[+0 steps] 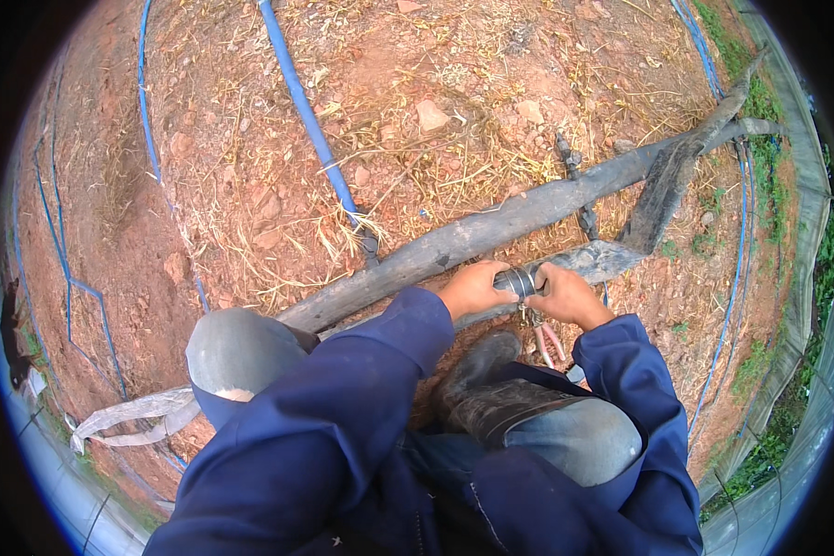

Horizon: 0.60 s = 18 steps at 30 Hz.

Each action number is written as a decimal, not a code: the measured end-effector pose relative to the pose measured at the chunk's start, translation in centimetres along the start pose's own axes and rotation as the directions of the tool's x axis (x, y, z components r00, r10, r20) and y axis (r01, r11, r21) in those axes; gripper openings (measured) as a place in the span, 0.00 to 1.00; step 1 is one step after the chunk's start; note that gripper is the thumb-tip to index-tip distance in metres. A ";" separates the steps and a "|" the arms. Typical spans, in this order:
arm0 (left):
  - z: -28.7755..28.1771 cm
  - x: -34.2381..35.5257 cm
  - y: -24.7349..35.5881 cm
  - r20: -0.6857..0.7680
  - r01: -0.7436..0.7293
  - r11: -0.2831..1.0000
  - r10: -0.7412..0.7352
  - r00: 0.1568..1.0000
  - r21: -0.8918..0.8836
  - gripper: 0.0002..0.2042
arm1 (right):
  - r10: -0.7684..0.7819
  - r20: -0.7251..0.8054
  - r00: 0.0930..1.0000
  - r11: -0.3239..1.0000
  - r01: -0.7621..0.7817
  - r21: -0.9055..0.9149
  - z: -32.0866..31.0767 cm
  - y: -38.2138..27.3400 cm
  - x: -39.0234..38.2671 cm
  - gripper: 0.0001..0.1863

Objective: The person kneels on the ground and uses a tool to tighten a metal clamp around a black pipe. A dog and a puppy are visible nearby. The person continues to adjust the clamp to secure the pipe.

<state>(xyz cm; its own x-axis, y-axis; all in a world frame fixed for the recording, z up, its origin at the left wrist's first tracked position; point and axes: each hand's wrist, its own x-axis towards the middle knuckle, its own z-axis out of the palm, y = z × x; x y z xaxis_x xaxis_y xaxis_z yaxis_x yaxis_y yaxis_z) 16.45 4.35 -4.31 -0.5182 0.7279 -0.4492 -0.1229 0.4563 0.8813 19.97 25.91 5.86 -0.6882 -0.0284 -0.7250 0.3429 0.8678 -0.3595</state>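
- Tube [517,282], short and dark with shiny bands, right between both hands, a bit above the boot.
- Left hand [475,289] on its left side, fingers curled and gripping tight to it.
- Right hand [570,296] on its right side, closed around that edge, thumb and fingers pressed on (some fingertips hidden, so hard to tell just how).
- Just beside the right hand, a flat grey hose [595,262], bent up in a fold and then off to the top right.
- Cannot tell if tube and flat hose join, with hands in the way.
- Above both hands, a fat grey hose [500,228] on the ground, slanting up to the right.
- Near it, a blue pipe [308,120] coming down to a dark joint [369,248] at the fat hose.
- Below the right hand, pliers [549,343] with pink handles, close to the boot [477,369].
- All around, red dirt [222,222] with dry straw and stones.
- Far over on the right, green plants [762,176] next to a long grey sheet [811,213].
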 end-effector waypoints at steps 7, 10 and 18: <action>-0.1 -0.1 -0.1 0.017 0.050 0.979 -0.047 0.999 -0.198 0.29 | -0.063 -0.071 0.996 0.993 0.056 -0.100 1.2 -0.4 -0.6 0.30; -0.5 0.6 -0.9 0.134 0.110 0.897 -0.057 0.989 -0.429 0.21 | -0.027 -0.075 0.997 0.997 0.021 -0.081 1.5 -0.2 -0.6 0.30; 0.0 2.3 -0.2 0.077 0.049 0.980 -0.035 0.996 -0.195 0.28 | -0.033 -0.147 0.989 0.999 0.028 -0.042 1.9 -0.6 -1.6 0.28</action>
<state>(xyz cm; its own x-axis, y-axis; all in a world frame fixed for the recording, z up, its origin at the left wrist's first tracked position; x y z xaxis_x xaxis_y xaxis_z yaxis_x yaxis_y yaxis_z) 15.30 5.88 -5.53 -0.4466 0.7490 -0.4895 -0.3109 0.3831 0.8698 22.06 24.52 6.12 -0.7857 0.0158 -0.6184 0.2970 0.8866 -0.3546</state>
